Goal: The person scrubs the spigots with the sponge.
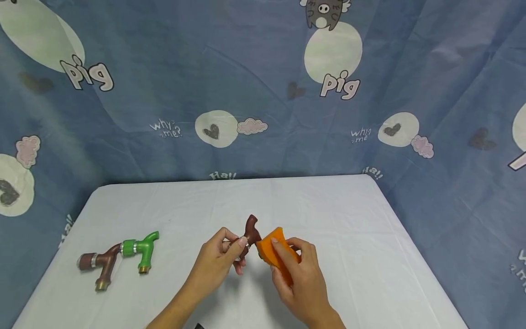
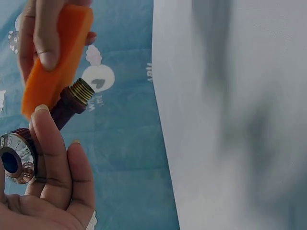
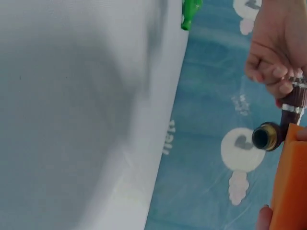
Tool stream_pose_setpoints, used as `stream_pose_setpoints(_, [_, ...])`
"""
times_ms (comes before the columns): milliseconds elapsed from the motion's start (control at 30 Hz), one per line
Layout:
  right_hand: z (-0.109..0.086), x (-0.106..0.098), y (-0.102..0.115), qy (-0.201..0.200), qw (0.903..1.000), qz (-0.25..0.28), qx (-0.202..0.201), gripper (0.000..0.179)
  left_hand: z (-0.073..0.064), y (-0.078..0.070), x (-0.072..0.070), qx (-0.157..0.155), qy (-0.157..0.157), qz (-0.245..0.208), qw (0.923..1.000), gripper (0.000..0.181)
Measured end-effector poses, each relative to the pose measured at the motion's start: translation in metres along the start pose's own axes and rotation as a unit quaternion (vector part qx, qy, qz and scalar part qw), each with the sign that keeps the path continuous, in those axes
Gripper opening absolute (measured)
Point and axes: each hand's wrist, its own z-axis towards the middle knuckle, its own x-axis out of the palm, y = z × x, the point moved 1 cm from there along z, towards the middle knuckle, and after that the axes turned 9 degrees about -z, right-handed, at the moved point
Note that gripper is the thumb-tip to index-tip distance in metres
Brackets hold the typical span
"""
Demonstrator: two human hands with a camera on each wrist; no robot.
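My left hand [image 1: 219,256] grips a brown tap [image 1: 252,230] by its knob end, above the white table. In the left wrist view the tap's threaded brass inlet [image 2: 81,91] points up and to the right, and the chrome-capped knob [image 2: 18,155] sits among the fingers. An orange sponge [image 1: 277,256] is pinched between the thumb and fingers of my right hand [image 1: 302,278]. Its edge lies right against the tap's body, as the right wrist view also shows with the sponge [image 3: 291,177] beside the brass opening [image 3: 266,136].
Two more taps lie at the left of the white table [image 1: 361,219]: a brown one [image 1: 107,265] and a green one [image 1: 144,250], end to end. A blue printed cloth [image 1: 255,82] hangs behind and beside the table.
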Motion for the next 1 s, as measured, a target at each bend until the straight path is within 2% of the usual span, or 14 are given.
stream_pose_setpoints(133, [0.000, 0.000, -0.005, -0.001, 0.9998, -0.015, 0.011, 0.056, -0.001, -0.001, -0.002, 0.006, 0.011, 0.004, 0.9999, 0.036])
stream_pose_setpoints(233, [0.000, -0.002, -0.011, 0.002, 0.9994, -0.025, 0.023, 0.056, -0.001, 0.000, -0.004, 0.021, 0.034, -0.009, 0.9992, 0.033])
stream_pose_setpoints(433, [0.001, -0.004, -0.009, -0.022, 0.9987, 0.014, 0.043, 0.046, -0.001, 0.001, -0.005, 0.038, 0.066, -0.039, 0.9963, 0.030])
stream_pose_setpoints(567, [0.001, -0.001, -0.004, -0.036, 0.9982, 0.031, 0.035, 0.042, -0.002, 0.002, -0.004, 0.043, 0.080, -0.047, 0.9948, 0.030])
stream_pose_setpoints(833, [-0.001, -0.002, -0.009, -0.022, 0.9990, -0.009, 0.039, 0.054, -0.004, 0.005, -0.008, 0.062, 0.101, -0.073, 0.9903, 0.034])
stream_pose_setpoints(1000, [0.001, -0.005, -0.008, -0.053, 0.9977, 0.027, 0.032, 0.042, -0.005, 0.007, -0.009, 0.078, 0.111, -0.084, 0.9872, 0.038])
